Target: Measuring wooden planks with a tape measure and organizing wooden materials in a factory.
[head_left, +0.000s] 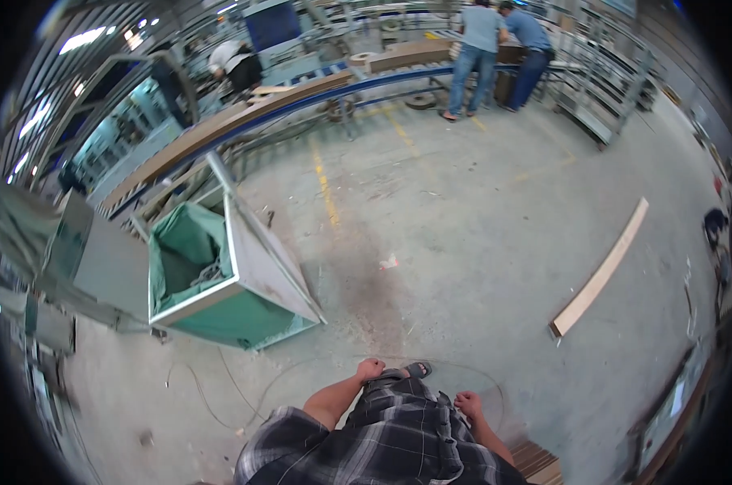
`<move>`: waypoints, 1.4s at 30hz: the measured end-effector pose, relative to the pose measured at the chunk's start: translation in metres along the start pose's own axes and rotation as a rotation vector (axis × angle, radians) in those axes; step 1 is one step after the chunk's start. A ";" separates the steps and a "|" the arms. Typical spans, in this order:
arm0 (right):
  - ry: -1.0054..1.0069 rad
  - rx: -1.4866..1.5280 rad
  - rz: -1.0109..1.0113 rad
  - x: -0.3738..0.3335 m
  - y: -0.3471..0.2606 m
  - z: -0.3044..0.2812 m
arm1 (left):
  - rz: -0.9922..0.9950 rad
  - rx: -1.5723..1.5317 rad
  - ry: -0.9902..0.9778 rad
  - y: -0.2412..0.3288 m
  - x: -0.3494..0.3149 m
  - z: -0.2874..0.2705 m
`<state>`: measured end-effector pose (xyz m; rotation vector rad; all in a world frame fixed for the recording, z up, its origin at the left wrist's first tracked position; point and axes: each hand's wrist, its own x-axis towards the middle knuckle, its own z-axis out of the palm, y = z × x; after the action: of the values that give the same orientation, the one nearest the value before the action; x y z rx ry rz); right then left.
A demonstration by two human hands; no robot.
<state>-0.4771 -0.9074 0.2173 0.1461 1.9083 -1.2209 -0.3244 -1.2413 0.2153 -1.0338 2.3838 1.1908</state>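
Note:
My left hand (371, 369) hangs in front of my body, its fingers curled into a loose fist with nothing showing in them. Below it lie the front of my checked shirt (382, 420) and a sandal (418, 369) on my foot. To the right, my right hand (468, 402) is also curled closed beside the shirt, and no object shows in it. Neither hand touches anything on the floor. Nearest to my right arm, a stack of brown boards (536, 462) is partly hidden at the lower edge.
A metal-framed bin with green cloth lining (190, 246) stands at left. A long wooden board (600, 271) lies on the floor at right. Thin cable (196, 380) loops across the floor. Behind run a roller conveyor (301, 95), two people (475, 56) and a metal rack (605, 89).

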 end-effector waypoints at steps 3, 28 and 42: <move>-0.062 -0.002 -0.050 -0.002 -0.004 0.003 | -0.108 -0.047 0.030 -0.001 -0.001 0.002; -0.083 0.012 -0.085 -0.012 -0.015 0.003 | -0.165 -0.068 0.071 0.006 -0.012 -0.002; -0.049 -0.051 -0.061 -0.015 -0.017 0.001 | -0.139 -0.041 0.057 -0.005 -0.005 0.009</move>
<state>-0.4753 -0.9124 0.2391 0.0309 1.9117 -1.2036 -0.3181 -1.2341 0.2097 -1.2400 2.2957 1.1797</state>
